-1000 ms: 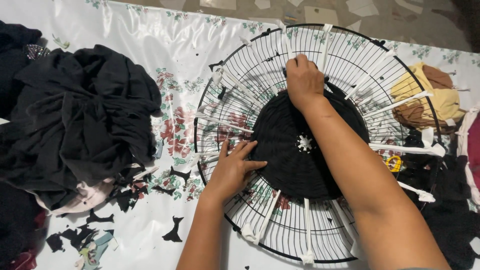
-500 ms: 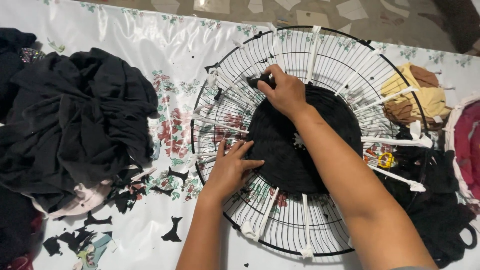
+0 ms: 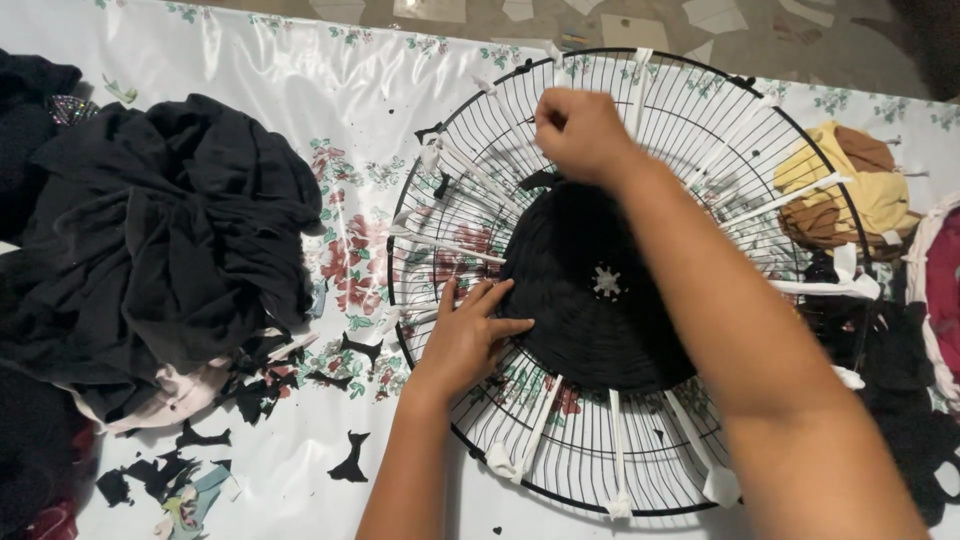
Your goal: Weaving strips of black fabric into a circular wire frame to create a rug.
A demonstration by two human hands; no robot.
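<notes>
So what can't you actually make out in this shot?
- Right hand, head view: whether it grips a strip; the closed fingers hide it.
- Fan guard right side: covered by the right forearm.
- Black cloth pile: cut off by the left edge.
- Pink thing: cut off by the right edge.

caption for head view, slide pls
Left hand flat on black woven disc in round wire guard; right hand pinching above.

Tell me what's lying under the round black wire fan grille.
Through the round black wire fan grille shows a white floral plastic sheet. The black woven fabric disc at its centre and both forearms cover whatever lies beneath them.
</notes>
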